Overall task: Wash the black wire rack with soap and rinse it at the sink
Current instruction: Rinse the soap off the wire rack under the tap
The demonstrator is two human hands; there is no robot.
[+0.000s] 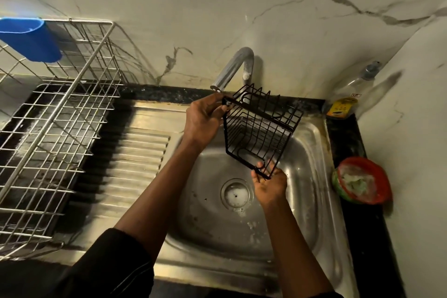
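The black wire rack point(260, 129) hangs tilted in the air over the steel sink basin point(307, 176), just below the chrome tap point(235, 68). My left hand point(205, 118) grips its upper left corner, fingers curled on the frame. My right hand point(269, 182) holds the rack's lowest corner from underneath, thumb and fingers hooked on the wire. No water is visibly running from the tap. Soap foam lies around the drain point(236, 193).
A large steel dish rack point(48, 133) with a blue plastic cup point(29, 38) fills the left counter beside the ribbed drainboard point(137, 157). A clear soap bottle point(348, 97) stands in the back right corner. A red and green tub point(362, 180) with a scrubber sits on the right ledge.
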